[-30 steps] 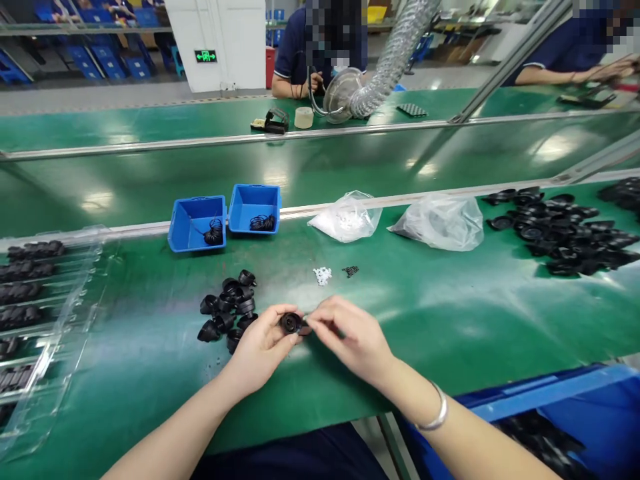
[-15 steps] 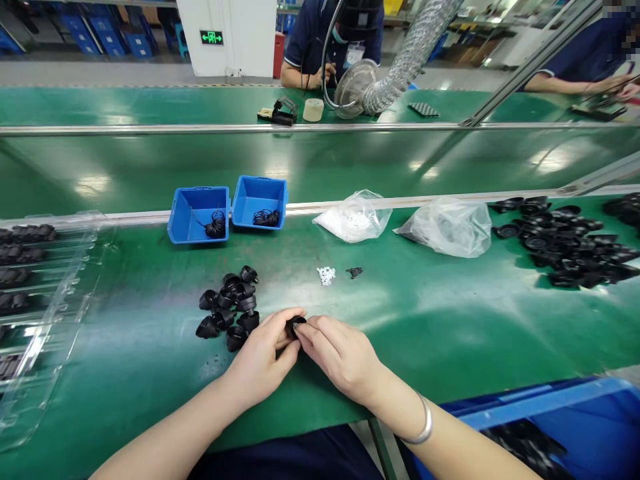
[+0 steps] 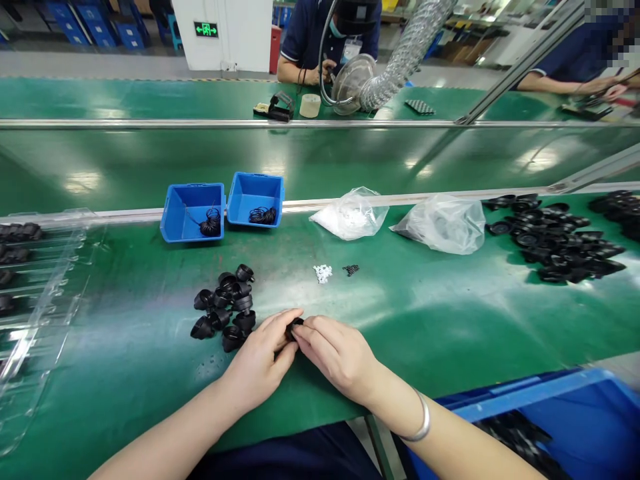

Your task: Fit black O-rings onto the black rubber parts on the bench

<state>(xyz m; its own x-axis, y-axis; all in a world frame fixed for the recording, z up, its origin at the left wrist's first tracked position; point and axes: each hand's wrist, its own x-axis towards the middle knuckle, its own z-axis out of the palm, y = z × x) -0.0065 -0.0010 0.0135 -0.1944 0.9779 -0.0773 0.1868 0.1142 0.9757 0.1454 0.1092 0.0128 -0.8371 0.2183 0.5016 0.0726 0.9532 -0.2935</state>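
My left hand (image 3: 260, 363) and my right hand (image 3: 336, 355) meet over the green table (image 3: 440, 320), both closed around one small black round part (image 3: 292, 327) that mostly hides between the fingertips. Just left of my hands lies a heap of several similar black parts (image 3: 225, 308). A little beyond sit a tiny pile of white pieces (image 3: 323, 273) and a tiny pile of black pieces (image 3: 351, 269).
Two blue bins (image 3: 193, 212) (image 3: 255, 199) with black rings stand behind. Two clear plastic bags (image 3: 351, 215) (image 3: 442, 223) lie to the right, then a spread of black parts (image 3: 555, 237). A clear tray (image 3: 35, 293) at left, a blue crate (image 3: 540, 420) at lower right. Other people work across the belt.
My hands have closed together over the black part, which showed openly in my left fingers a second ago. The view has shifted slightly.
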